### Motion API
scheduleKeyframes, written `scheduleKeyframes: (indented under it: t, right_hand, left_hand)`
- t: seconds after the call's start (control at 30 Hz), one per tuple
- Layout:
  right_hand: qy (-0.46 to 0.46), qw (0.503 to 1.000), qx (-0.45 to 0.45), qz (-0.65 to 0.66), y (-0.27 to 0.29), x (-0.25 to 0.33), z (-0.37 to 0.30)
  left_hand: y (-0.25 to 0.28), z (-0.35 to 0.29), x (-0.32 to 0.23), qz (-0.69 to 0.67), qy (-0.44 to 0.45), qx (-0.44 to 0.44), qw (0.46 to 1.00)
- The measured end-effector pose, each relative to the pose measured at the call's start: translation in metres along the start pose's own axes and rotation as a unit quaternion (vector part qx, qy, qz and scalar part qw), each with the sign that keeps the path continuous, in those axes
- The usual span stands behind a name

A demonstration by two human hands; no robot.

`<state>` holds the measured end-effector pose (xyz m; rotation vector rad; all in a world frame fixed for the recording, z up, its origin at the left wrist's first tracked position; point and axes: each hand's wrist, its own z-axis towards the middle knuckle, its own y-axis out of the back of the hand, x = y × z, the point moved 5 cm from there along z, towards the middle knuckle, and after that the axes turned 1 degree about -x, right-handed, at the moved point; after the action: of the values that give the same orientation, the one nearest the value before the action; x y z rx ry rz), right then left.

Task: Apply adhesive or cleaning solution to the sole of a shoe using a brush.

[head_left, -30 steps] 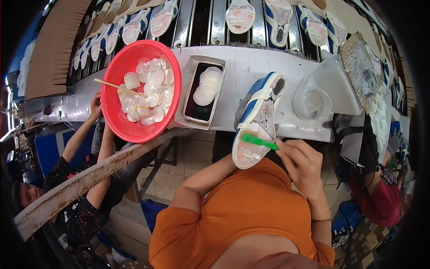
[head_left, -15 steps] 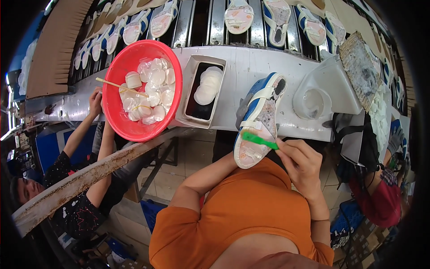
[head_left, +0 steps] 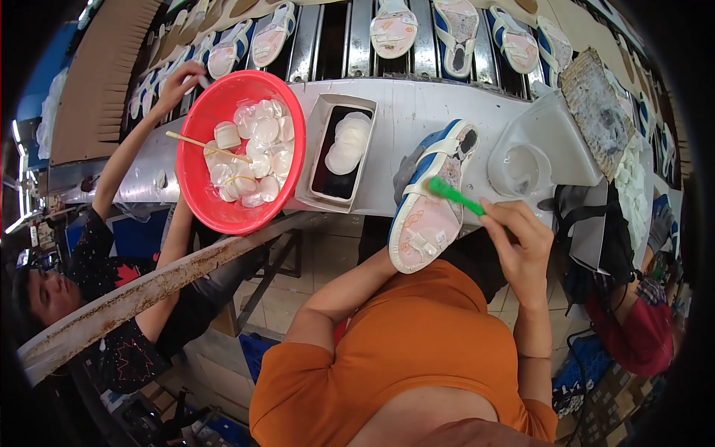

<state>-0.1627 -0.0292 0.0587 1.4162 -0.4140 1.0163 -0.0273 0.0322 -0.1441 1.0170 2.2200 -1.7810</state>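
A white and blue sandal (head_left: pixel 426 212) is held at a slant over the table's near edge, its pinkish underside marked with orange print facing up. My left hand (head_left: pixel 404 180), in what looks like a grey glove, grips it from behind; most of that hand is hidden by the sandal. In my right hand (head_left: pixel 519 237), pinched between thumb and fingers, is a slim green brush (head_left: pixel 460 197). The brush's head is over the middle of the sandal, by the strap; whether it touches cannot be made out.
On the table (head_left: pixel 406 97), a red basin (head_left: pixel 195 182) holds clear discs and a stick. Beside it are a white box (head_left: pixel 307 182) of discs and a translucent container (head_left: pixel 573 138) with a crusted board (head_left: pixel 596 112). Sandals (head_left: pixel 393 33) line the roller conveyor (head_left: pixel 357 37). A co-worker's hand (head_left: pixel 182 82) reaches leftward of the basin.
The green brush and my right hand have shifted right, with the brush head farther up the sandal. The co-worker's hand has moved from beside the basin up toward the conveyor.
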Motion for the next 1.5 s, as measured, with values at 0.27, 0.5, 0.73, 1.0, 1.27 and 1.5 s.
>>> scheduleKeyframes:
  t: [0.27,0.5,0.73,1.0,1.27,1.5]
  right_hand:
    - [0.104,0.994,0.032,-0.020,-0.005,0.018,-0.007]
    - [0.206,0.971,0.094,-0.078,-0.009,0.049,-0.014]
    - [0.210,0.976,0.040,-0.032,-0.004,0.053,-0.010]
    - [0.210,0.977,0.031,-0.001,0.001,0.050,-0.007]
    - [0.198,0.979,0.037,0.042,-0.003,0.041,-0.004]
    - [0.104,0.989,0.039,0.093,-0.008,0.012,0.001]
  left_hand:
    - [0.001,0.011,-0.003,0.036,-0.013,0.005,0.999]
    - [0.001,0.006,-0.024,0.252,-0.080,0.009,0.964]
    - [-0.014,0.005,-0.033,0.455,-0.150,0.020,0.878]
    - [-0.024,0.019,-0.051,0.649,-0.223,0.029,0.727]
    - [-0.034,0.022,-0.077,0.794,-0.288,0.035,0.534]
    - [-0.075,0.022,-0.097,0.867,-0.424,0.021,0.259]
